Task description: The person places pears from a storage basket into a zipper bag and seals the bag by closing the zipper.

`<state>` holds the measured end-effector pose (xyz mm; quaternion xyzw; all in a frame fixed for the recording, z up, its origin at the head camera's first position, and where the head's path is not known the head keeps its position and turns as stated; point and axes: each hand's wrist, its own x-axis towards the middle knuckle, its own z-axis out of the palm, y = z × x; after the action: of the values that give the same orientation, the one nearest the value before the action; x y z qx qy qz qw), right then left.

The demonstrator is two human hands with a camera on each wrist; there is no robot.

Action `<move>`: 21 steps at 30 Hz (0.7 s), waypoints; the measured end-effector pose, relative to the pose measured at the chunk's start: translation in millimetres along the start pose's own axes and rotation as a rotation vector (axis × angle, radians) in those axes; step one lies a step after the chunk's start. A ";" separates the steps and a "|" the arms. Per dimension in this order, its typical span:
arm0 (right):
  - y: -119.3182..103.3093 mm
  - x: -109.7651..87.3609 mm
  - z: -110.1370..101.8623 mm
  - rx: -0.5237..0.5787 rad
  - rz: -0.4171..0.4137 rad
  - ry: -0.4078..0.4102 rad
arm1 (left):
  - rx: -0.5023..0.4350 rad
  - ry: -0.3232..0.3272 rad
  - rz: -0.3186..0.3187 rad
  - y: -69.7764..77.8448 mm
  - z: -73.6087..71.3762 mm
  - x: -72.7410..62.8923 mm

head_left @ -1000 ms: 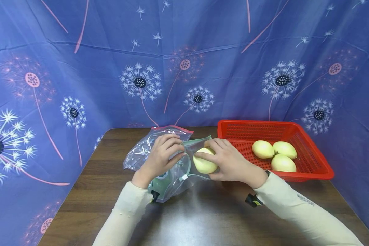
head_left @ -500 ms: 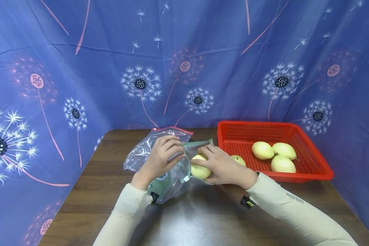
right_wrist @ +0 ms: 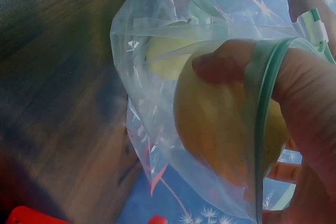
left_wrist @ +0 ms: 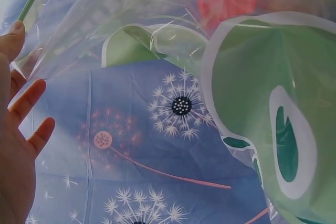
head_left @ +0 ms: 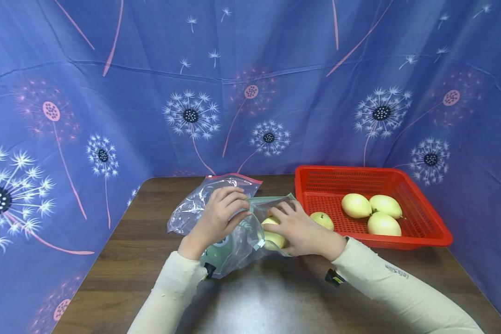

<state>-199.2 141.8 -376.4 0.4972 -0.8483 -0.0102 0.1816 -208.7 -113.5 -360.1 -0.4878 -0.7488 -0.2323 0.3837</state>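
Note:
A clear zip bag (head_left: 242, 255) with a green zip edge and a green printed figure lies on its side, its mouth to the right. My left hand (head_left: 223, 215) pinches the upper edge of that mouth between thumb and forefinger. Inside the opening my right hand (head_left: 302, 232) grips a yellow-green pear (head_left: 274, 237), thumb and fingers curled round it. In the right wrist view the green zip rim (right_wrist: 265, 98) crosses over the thumb and the held pear (right_wrist: 226, 114). Deeper in the bag a second pear (right_wrist: 167, 59) shows through the plastic.
A red plastic basket (head_left: 401, 241) stands at the right on the wooden table (head_left: 267, 297), with several pears (head_left: 356, 205) in it. Behind the zip bag lies another clear bag (head_left: 189, 208) with a red zip edge. A blue flowered cloth (head_left: 250, 46) hangs behind.
My right hand has moved left and slightly down, carrying the pear from the bag's mouth into it. A pear at the basket's left side has come into view. The left hand has barely moved.

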 end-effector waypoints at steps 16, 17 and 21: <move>2.7 -4.8 2.7 -0.001 -0.023 0.029 | -0.007 -0.026 -0.024 0.4 2.2 -1.7; 2.9 -5.1 3.2 0.001 -0.024 0.034 | -0.008 -0.026 -0.026 0.7 2.3 -1.4; 3.5 -6.6 4.8 0.016 -0.027 0.051 | -0.010 -0.029 -0.021 1.1 3.3 -0.9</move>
<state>-200.8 148.3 -382.1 0.5103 -0.8366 0.0071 0.1991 -208.7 -111.1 -362.8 -0.4853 -0.7582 -0.2331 0.3678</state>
